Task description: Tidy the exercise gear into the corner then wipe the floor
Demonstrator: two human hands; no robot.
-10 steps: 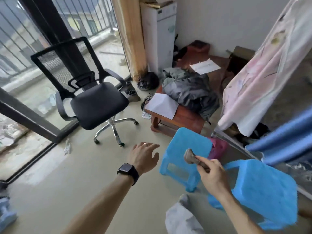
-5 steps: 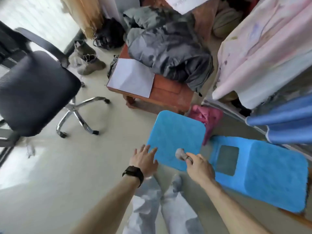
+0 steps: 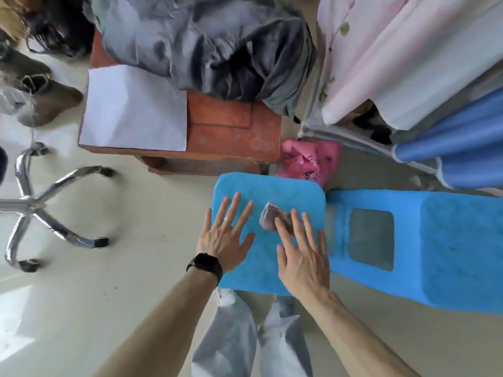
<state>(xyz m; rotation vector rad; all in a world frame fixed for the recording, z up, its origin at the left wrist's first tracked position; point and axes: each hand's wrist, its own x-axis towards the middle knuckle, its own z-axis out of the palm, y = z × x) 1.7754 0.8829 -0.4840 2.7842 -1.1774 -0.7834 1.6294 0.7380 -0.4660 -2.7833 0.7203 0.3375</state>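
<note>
Cloth wad [image 3: 269, 217], grey and crumpled: lay on the seat of the nearer blue stool [image 3: 261, 191], right of its middle, partly covered by the fingertips [image 3: 281, 227] of the right hand [image 3: 302, 254]. Was gripped by neither hand. Right hand: spread flat, fingers straight, resting on the wad, holding nothing. Left hand [image 3: 223, 240]: likewise flat and splayed, palm down over the seat's left edge, clear of the wad, holding nothing; bore a ring [image 3: 227, 219] on one finger and a black watch [image 3: 205, 263] at the wrist.

Just right of that stool, touching or nearly so: second blue stool [image 3: 449, 254], tipped on its side. Behind both, wedged against a low wooden table [image 3: 234, 134]: pink bag [image 3: 307, 156]. On the table: white paper [image 3: 133, 112] at the left, heaped grey jacket [image 3: 206, 42] further back. Far left on the pale floor [image 3: 109, 268]: chrome chair base [image 3: 35, 200], blurred. Upper right: pale flowered fabric [image 3: 394, 50] hanging above blue rolls [image 3: 462, 131]; could not tell what the rolls were.
</note>
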